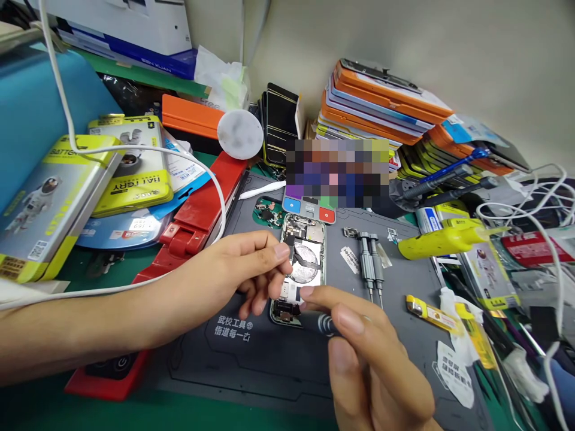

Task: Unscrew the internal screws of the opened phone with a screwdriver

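Note:
An opened smartphone (318,278) lies on the dark grey work mat (211,365), its inner boards and a round coil showing. My left hand (258,266) hovers over the phone's left edge, thumb and forefinger pinched; whatever they may hold is too small to name. My right hand (381,359) is closed around a dark screwdriver (327,324), of which only a ringed part shows near the phone's lower right edge. Its forefinger reaches over the phone's lower part. Two grey screwdrivers (367,263) lie side by side to the right of the phone.
A red clamp-like stand (188,215) with a white cable stands at left, beside battery boxes (58,203). A yellow bottle (440,239), a yellow cutter (431,314) and a tool holder (399,194) are at right. Orange cases (386,102) are stacked behind. A blade (349,260) lies near the phone.

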`<state>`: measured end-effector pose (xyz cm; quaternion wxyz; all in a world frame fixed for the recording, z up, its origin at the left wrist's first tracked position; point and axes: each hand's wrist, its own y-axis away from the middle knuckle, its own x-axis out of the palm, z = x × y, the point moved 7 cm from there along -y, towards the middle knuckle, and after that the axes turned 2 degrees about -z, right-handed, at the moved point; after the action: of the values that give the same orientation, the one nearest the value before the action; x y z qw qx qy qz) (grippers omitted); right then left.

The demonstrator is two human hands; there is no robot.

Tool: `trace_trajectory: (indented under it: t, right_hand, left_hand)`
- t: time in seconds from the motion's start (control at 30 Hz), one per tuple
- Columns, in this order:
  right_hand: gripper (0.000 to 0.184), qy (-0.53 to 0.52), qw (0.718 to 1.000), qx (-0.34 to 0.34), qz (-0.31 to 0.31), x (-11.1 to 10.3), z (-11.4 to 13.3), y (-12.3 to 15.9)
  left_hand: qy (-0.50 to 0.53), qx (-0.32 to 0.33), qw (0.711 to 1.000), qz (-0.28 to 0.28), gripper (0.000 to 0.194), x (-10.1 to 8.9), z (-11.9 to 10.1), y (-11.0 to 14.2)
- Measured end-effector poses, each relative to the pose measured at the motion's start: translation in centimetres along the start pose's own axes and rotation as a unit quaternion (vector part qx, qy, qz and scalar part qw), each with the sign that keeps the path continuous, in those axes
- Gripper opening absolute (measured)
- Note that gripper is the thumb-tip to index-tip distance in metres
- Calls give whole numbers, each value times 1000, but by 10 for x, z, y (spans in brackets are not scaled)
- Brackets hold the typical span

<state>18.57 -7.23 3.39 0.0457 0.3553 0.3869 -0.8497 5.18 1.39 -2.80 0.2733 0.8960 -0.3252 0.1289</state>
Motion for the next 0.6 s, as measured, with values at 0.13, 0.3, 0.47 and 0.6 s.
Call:
trace_trajectory:
  t: [0.13, 0.3, 0.47, 0.6]
  right_hand:
    - [29, 7, 1000, -11, -1, 0, 2, 0]
    - [30, 3, 1000, -6, 11, 1, 1, -2]
    - [19, 15, 999, -29, 5, 0, 0, 0]
    - [21, 19, 999, -38, 7, 1, 1, 0]
  left_hand:
    - [-2, -1, 1000, 4, 38, 0, 0, 1]
    - [-1, -3, 1000, 8, 40, 0, 1, 2]
    - [-3, 2, 1000, 24, 49, 1, 2, 2]
    - [-13, 5, 1000, 26, 44, 0, 1, 2]
